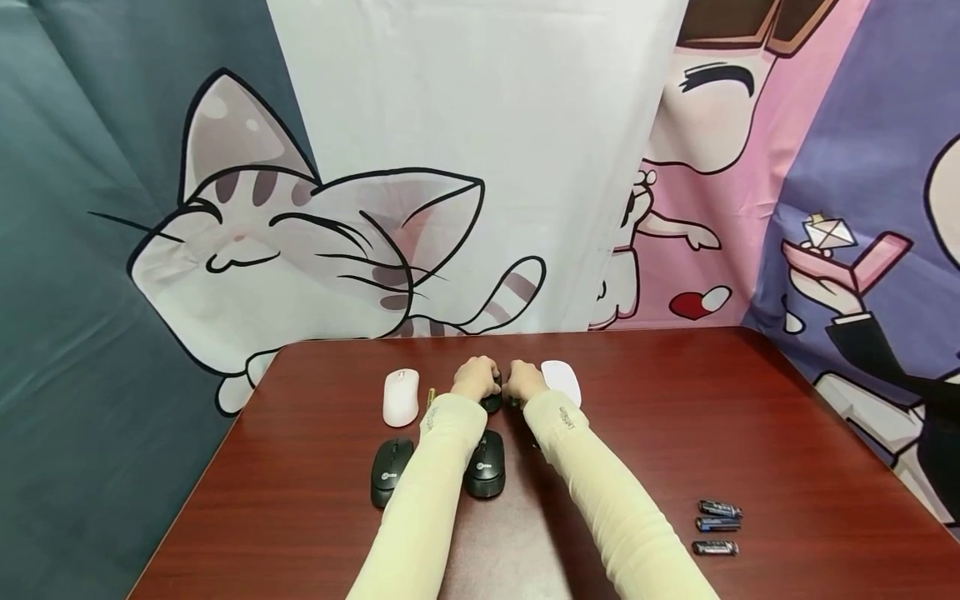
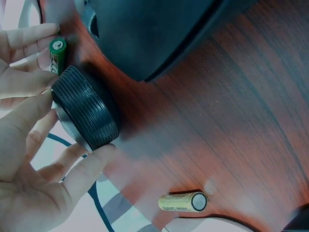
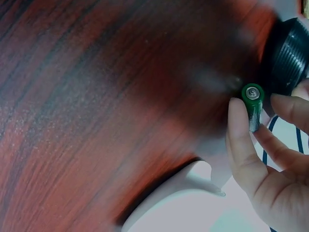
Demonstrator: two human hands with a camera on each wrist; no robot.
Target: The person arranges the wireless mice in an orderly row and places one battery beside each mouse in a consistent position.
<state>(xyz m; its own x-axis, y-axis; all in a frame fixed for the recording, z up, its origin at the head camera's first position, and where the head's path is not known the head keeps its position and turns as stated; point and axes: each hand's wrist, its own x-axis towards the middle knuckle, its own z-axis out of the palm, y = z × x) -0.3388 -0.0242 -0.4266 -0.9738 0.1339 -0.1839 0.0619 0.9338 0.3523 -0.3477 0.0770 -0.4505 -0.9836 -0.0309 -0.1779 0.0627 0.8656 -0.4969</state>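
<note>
At the far middle of the table my left hand [image 1: 476,379] grips a short, round black object with a ribbed side [image 2: 87,108], thumb and fingers at its edges. Close by on the right, my right hand [image 1: 525,382] pinches a green battery [image 3: 252,104] between its fingertips, the metal nub facing the wrist camera. Left of the left hand lies a gold battery [image 2: 182,202]. A black mouse [image 1: 485,467] is just nearer than the left hand, partly behind the forearm. Beside the right wrist is a white mouse [image 1: 562,381], partly covered by the sleeve.
Another white mouse [image 1: 401,397] lies at the left, with a second black mouse [image 1: 392,471] nearer than it. Three dark batteries [image 1: 717,524] lie at the right of the brown table [image 1: 630,442]. Printed cloth [image 1: 480,100] hangs behind the far edge.
</note>
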